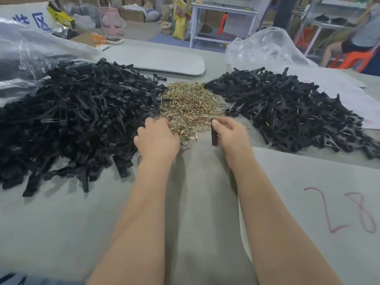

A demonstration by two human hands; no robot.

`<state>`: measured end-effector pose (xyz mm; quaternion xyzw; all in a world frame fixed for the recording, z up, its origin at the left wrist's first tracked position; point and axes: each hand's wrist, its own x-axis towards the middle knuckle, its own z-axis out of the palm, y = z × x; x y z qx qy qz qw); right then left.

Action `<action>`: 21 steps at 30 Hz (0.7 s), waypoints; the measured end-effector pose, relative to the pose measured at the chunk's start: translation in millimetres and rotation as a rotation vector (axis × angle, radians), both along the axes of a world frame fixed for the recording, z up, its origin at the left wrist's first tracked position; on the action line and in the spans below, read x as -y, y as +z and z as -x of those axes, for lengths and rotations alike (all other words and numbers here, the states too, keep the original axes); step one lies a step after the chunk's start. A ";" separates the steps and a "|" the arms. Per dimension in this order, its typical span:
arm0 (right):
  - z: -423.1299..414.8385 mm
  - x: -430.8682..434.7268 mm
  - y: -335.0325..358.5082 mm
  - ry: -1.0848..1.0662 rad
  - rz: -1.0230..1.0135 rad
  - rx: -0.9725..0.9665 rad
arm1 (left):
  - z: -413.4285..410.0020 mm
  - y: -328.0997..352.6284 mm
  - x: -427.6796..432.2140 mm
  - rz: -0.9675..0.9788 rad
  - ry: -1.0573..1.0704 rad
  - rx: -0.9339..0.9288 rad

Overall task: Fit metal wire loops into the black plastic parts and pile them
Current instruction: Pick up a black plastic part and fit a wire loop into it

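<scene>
Black plastic parts (pixel 72 112) in both piles; brass-gold wire loops (pixel 191 101); grey-green tabletop (pixel 61 223) with red "28" mark (pixel 358 206); pink stool (pixel 111 19); orange stool (pixel 353 57).

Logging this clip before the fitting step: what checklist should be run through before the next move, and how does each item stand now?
1. A part gripped in the right hand: ok.
2. The left hand at the loop pile: ok.
3. A single loop pinched by the left hand: cannot tell, fingertips hidden.
4. The part's slot turned toward the loops: cannot tell.
5. The finished pile lies close on the right: ok.
</scene>
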<state>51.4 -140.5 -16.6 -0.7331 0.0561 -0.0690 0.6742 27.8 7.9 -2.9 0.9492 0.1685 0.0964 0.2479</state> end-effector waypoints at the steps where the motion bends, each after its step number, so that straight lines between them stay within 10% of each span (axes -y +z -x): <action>1: -2.0 1.3 0.8 -0.038 -0.012 0.010 | 0.6 0.7 0.3 -0.046 0.000 -0.060; 10: -0.8 -5.0 8.0 0.034 -0.340 -0.139 | -3.3 -0.8 6.7 -0.064 -0.045 0.098; 15: -3.3 -8.2 9.4 0.079 -0.417 -0.129 | -5.0 0.4 28.9 0.540 -0.241 0.382; 21: -3.9 -18.8 0.7 0.093 -0.118 0.033 | -15.6 -12.0 54.1 0.895 -0.131 0.277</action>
